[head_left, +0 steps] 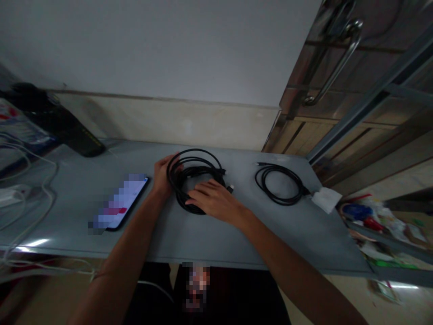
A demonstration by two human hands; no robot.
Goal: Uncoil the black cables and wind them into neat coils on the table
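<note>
A thick coil of black cable (pixel 200 169) rests on the grey table, its upper loops standing a little loose. My left hand (pixel 163 175) is closed around the coil's left side, with its fingertips partly hidden behind the loops. Across the near right part of the coil lies my right hand (pixel 215 199), its fingers bent down onto the cable and the thumb out of sight. Cable plugs (pixel 230 188) poke out at the coil's right side. Farther right, apart from both hands, is a smaller coil of black cable (pixel 283 203) with a white tag (pixel 326 199) at its end.
A phone (pixel 130 198) with a lit screen lies left of my left arm. At the back left a black bottle (pixel 72 128) leans over, near white cords (pixel 50 194). A wall (pixel 189 122) bounds the table's (pixel 216 243) back; a metal frame (pixel 358 108) and cluttered shelf (pixel 379 221) stand right.
</note>
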